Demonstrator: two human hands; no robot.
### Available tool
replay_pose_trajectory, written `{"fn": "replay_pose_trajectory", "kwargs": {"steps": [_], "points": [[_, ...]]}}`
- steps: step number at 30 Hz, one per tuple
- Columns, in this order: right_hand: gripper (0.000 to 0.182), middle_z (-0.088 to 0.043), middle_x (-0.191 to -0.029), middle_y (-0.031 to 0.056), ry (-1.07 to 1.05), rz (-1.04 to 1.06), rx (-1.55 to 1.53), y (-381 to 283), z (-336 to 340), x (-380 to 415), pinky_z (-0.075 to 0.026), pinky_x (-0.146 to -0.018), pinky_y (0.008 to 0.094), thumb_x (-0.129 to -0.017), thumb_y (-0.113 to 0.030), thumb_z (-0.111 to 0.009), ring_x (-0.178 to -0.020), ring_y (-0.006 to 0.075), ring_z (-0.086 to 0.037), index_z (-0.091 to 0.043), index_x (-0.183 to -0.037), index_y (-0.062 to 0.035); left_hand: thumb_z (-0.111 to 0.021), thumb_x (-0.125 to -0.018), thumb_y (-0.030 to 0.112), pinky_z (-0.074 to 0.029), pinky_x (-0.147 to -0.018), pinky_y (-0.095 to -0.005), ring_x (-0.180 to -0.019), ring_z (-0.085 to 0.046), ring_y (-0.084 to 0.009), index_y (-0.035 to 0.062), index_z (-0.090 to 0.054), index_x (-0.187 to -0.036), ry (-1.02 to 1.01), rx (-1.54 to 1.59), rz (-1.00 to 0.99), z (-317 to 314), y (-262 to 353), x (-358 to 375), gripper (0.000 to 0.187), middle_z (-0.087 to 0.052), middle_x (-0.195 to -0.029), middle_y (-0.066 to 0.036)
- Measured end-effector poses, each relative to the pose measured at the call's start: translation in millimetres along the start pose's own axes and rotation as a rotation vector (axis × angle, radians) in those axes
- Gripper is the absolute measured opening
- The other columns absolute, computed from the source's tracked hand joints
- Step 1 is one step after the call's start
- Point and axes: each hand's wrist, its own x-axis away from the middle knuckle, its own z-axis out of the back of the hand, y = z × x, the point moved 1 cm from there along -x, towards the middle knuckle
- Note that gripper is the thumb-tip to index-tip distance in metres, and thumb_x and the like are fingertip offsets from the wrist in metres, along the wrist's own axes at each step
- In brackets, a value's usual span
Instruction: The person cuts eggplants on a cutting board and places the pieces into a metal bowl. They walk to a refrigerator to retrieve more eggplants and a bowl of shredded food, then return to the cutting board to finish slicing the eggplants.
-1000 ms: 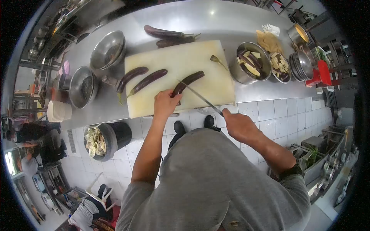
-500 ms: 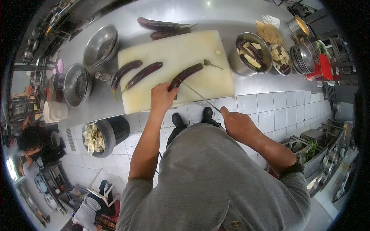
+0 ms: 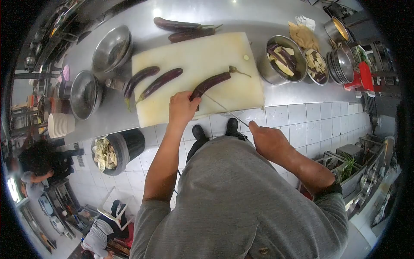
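Observation:
My left hand (image 3: 183, 107) grips the near end of a dark purple eggplant (image 3: 213, 83), which lies slantwise on the white cutting board (image 3: 202, 54). A stem cap (image 3: 239, 72) sits at its far end. Closed round the handle of a knife (image 3: 226, 108) is my right hand (image 3: 268, 136). The blade points up and left, its tip at the eggplant just beside my left fingers; how deep it sits cannot be told. To the left, two whole eggplants (image 3: 161, 83) lie on the board and over its edge. Two more eggplants (image 3: 189, 34) lie behind the board.
Right of the board stand a metal pot (image 3: 264, 71) of cut eggplant, a smaller bowl (image 3: 317, 80) of pieces, and stacked bowls (image 3: 343, 64). Metal bowls (image 3: 84, 95) and stacked cups (image 3: 60, 125) stand left. A bin (image 3: 125, 151) of peelings is below. Other people (image 3: 47, 159) are at left.
The knife and my right hand have shifted slightly right and down. My left hand stays on the eggplant. A person at far left has changed position.

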Motion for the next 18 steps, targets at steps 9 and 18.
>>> {"fn": "replay_pose_trajectory", "kwargs": {"steps": [9,18], "points": [[0.022,-0.068,-0.089,0.0259,0.139,0.077,-0.130,19.5,13.6,-85.1,-0.052,-0.076,0.0552,-0.096,-0.009,-0.051,-0.087,0.0459,-0.067,-0.050,-0.116,0.0012,-0.072,-0.084,0.008,-0.051,-0.089,-0.0463,-0.104,-0.061,-0.0334,0.0082,-0.075,-0.110,0.175,-0.243,-0.562,29.7,3.1,-10.9,0.026,-0.068,-0.114,-0.013],[0.027,-0.065,-0.076,0.0234,0.090,0.134,-0.078,-5.1,27.0,-20.4,-0.051,-0.066,0.0554,-0.094,-0.003,-0.049,-0.073,0.0453,-0.066,-0.047,-0.119,0.0030,-0.074,-0.078,0.001,-0.052,-0.094,-0.0425,-0.109,-0.060,-0.0362,0.0036,-0.069,-0.111,0.300,0.004,-0.473,-3.2,-30.7,20.8,0.033,-0.065,-0.118,-0.014]]}}
